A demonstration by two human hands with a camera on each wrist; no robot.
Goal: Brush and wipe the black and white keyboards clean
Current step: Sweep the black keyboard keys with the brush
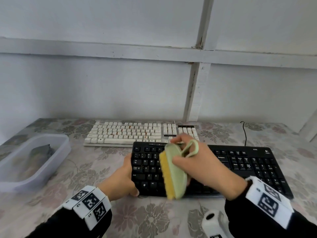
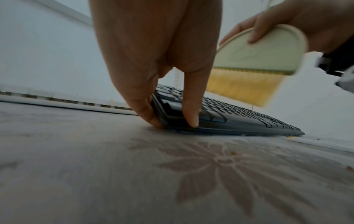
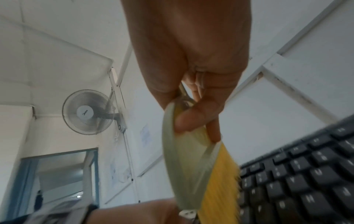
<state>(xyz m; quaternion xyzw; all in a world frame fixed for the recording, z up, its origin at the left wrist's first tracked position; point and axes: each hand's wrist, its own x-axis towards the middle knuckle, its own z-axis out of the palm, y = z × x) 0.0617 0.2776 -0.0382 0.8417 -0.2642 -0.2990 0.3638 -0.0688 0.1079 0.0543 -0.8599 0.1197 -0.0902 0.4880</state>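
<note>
The black keyboard (image 1: 248,167) lies on the flowered table, with the white keyboard (image 1: 130,133) just behind it. My left hand (image 1: 122,179) pinches the black keyboard's near left corner, thumb on the front edge and fingers on the side (image 2: 151,112). My right hand (image 1: 193,162) grips a pale green brush (image 1: 176,170) with yellow bristles (image 2: 239,89), lifted above the keys and tilted, bristles facing left. In the right wrist view the brush (image 3: 184,166) is held beside the black keys (image 3: 306,181).
A clear plastic tub (image 1: 30,160) with a dark cloth (image 1: 41,152) in it stands at the left. A black cable (image 1: 244,133) runs off the back right. Small crumbs (image 2: 347,168) lie on the tablecloth. A white wall rises right behind the table.
</note>
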